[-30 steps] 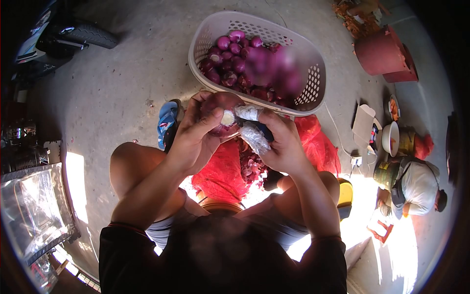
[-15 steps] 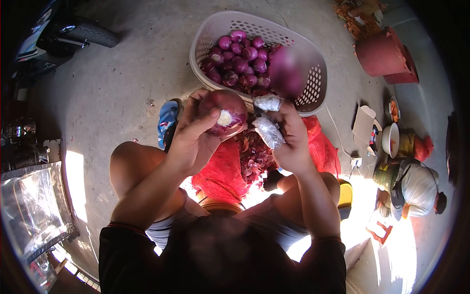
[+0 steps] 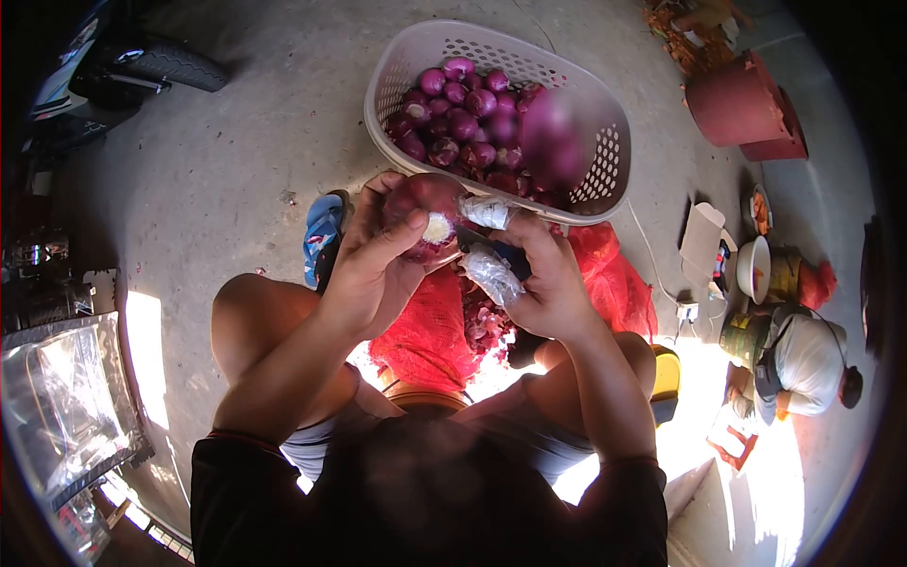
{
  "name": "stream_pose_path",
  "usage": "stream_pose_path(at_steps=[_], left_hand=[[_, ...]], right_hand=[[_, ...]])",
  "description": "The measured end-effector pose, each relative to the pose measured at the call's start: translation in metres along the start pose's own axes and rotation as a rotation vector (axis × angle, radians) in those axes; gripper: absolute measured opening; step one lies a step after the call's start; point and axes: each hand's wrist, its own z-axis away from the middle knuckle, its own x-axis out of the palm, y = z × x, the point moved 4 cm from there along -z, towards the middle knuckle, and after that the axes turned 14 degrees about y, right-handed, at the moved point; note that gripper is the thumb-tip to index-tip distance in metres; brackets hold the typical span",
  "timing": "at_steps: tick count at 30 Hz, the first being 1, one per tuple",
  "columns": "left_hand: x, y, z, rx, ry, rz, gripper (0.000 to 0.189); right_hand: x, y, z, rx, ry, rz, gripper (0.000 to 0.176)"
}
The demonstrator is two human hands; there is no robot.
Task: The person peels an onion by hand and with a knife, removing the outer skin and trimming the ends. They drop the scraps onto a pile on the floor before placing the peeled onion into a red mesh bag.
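left hand (image 3: 373, 269): grip closed round red onion (image 3: 427, 200), held at centre, pale cut end shown | onion judged firm, round, loose skin slippery; best gripped round the sides | right hand (image 3: 553, 283): grip closed on dark-handled tool (image 3: 510, 253), set against the onion

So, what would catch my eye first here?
A big red onion sits gripped in the left hand at centre, the right hand beside it with fingers wrapped in pale plastic. Just beyond, a white basket on the concrete floor holds a heap of purple onions.
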Motion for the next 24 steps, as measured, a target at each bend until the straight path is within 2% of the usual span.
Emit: stream_pose_path(at_steps=[4, 16, 24], left_hand=[[0.005, 0.0, 0.001, 0.002, 0.025, -0.01, 0.029], [0.001, -0.002, 0.001, -0.029, -0.031, 0.036, 0.032], [0.001, -0.002, 0.0, -0.036, -0.008, 0.023, 0.032]], right_hand=[[0.002, 0.004, -0.002, -0.019, 0.031, -0.114, 0.054], [0.002, 0.008, 0.004, 0.018, 0.021, -0.098, 0.057], [0.0, 0.0, -0.006, -0.102, 0.033, -0.004, 0.049]])
